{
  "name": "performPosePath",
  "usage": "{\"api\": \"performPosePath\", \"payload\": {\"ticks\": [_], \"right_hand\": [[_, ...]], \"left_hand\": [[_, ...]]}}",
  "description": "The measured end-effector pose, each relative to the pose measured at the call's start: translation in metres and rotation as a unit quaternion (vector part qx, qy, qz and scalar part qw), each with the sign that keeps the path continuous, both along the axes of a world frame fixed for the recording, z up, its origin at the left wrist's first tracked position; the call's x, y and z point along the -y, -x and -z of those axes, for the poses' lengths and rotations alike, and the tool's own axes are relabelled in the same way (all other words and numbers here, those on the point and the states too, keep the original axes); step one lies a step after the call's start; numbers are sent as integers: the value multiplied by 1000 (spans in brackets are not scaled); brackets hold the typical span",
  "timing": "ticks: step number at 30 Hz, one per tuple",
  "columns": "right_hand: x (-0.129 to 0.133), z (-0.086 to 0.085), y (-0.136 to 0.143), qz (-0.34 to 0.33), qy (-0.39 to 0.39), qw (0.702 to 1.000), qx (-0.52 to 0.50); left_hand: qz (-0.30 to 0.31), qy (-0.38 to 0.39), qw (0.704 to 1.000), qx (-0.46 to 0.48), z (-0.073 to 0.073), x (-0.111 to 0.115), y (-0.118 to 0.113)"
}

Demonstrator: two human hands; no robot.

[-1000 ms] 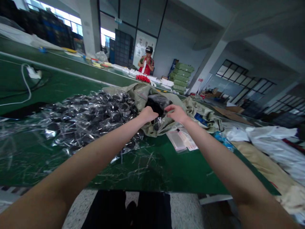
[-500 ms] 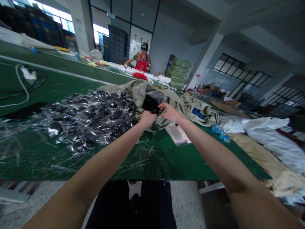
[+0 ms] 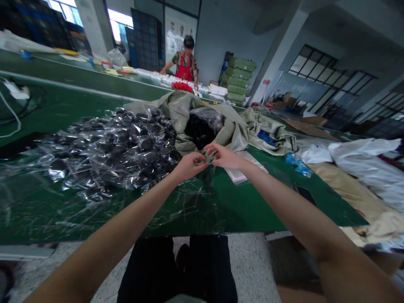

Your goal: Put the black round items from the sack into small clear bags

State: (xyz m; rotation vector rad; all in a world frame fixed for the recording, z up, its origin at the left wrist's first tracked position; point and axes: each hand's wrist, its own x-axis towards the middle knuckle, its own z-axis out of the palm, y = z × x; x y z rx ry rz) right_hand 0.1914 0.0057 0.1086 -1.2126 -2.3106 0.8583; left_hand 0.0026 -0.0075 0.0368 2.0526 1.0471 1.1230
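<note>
A greenish-grey woven sack lies on the green table with its mouth open toward me. Dark items show inside it, too shadowed to name. At the near edge of the mouth, my left hand pinches the sack's rim. Close beside it, my right hand grips the same rim with curled fingers. Left of the sack spreads a heap of black items in clear plastic wrap. Partly behind my right wrist lies a stack of clear flat bags.
The green table ends just before my legs. White and tan sacks crowd the right side, near a dark flat object. A co-worker in a red apron stands across the table. A white power strip sits at left.
Both hands have drawn the sack's near rim toward me and slightly down, and the dark inside shows more fully. The view has shifted a little.
</note>
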Motion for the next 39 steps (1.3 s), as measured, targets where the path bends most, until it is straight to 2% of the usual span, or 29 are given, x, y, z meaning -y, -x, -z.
{"api": "performPosePath", "payload": {"ticks": [2,5,7,9,11,13,17,21,26,32,36,39], "right_hand": [[-3,4,-5,-23,22,999,-7],[-14,10,-16,-29,42,998,-24],[-21,17,-25,10,35,997,-62],[-22,28,-34,87,-3,989,-121],[-14,43,-41,163,-60,971,-165],[2,59,-44,195,-104,962,-160],[35,85,-37,158,-158,969,-108],[41,100,-22,161,-201,963,-81],[30,110,-11,175,-215,957,-86],[28,110,-5,179,-220,955,-89],[32,112,-7,241,-192,934,-180],[31,117,-10,271,-122,913,-281]], "left_hand": [[26,33,999,7,1,-2,-6],[19,70,997,10,3,-10,-14],[6,87,996,0,5,-19,-19],[1,114,993,7,7,-28,-23],[-7,148,988,29,9,-35,-27],[-21,172,984,39,10,-40,-30],[-43,192,980,32,10,-44,-33],[-44,222,972,54,9,-44,-35],[-52,228,969,75,12,-42,-37],[-47,226,969,88,11,-43,-34],[-56,251,957,136,8,-45,-25],[-25,279,936,214,11,-44,-17]]}}
